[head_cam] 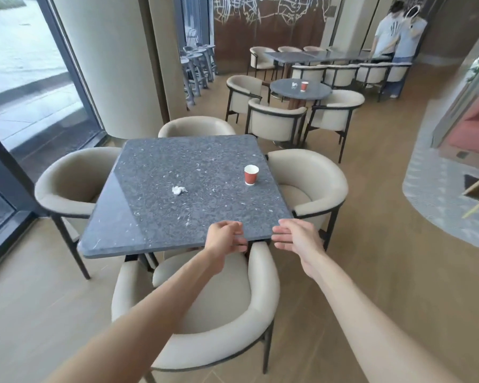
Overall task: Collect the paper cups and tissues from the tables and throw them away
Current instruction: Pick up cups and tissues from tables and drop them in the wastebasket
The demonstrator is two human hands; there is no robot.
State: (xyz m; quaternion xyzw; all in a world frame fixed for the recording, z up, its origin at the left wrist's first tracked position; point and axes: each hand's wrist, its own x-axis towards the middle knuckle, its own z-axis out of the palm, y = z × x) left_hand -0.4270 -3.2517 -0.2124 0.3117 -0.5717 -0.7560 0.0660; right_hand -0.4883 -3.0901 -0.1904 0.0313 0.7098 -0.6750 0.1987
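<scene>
A red paper cup (pixel 251 175) stands upright near the right edge of the square grey stone table (pixel 155 217). A crumpled white tissue (pixel 178 190) lies near the table's middle. My left hand (pixel 225 238) hovers at the table's near right corner, fingers loosely curled, holding nothing. My right hand (pixel 297 236) is just beside it off the corner, fingers apart and empty. Farther back, a round grey table (pixel 315 92) carries a second red cup (pixel 304 86) and a small crumpled tissue (pixel 294 84).
Beige tub chairs ring the square table; one chair (pixel 205 322) stands directly between me and it. More chairs surround the round table. A long table (pixel 302 55) and two standing people (pixel 396 37) are at the back. Glass wall and a pillar (pixel 108 64) on the left.
</scene>
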